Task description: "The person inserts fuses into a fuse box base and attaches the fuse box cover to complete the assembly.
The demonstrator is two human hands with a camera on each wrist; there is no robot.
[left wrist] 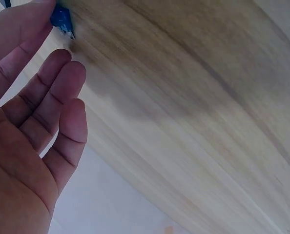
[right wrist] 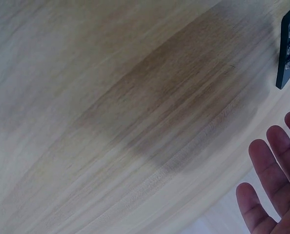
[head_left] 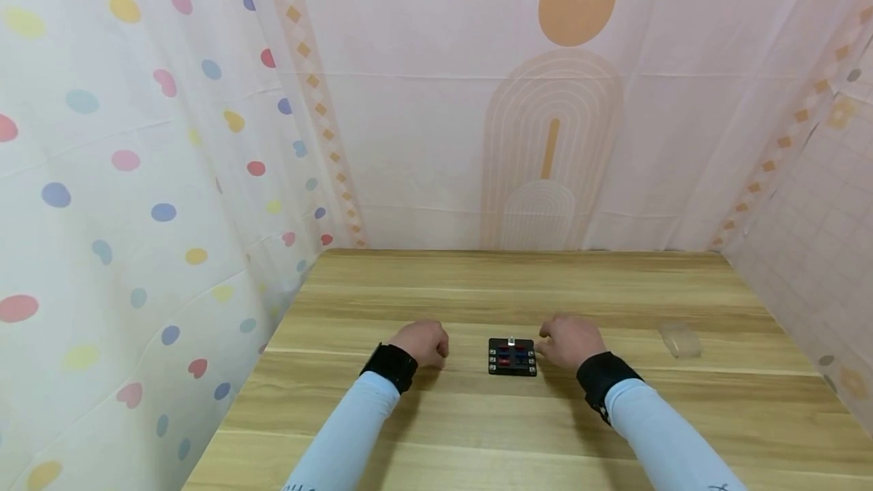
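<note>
A black fuse block (head_left: 512, 371) lies on the wooden table between the hands, with red and blue fuses seated in its middle and screw terminals along both sides. To its left, my left hand (head_left: 419, 342) is held over the table. In the left wrist view, that hand's thumb and forefinger pinch a small blue blade fuse (left wrist: 62, 20) with a metal prong pointing out. My right hand (head_left: 571, 341) is at the block's right edge; whether it touches is unclear. Its visible fingers (right wrist: 267, 168) are loosely bent and hold nothing; thumb and forefinger are out of that view.
A clear plastic cover (head_left: 680, 339) lies on the table (head_left: 436, 430) to the right of the right hand. Patterned curtains (head_left: 423, 120) hang behind the table and along both sides.
</note>
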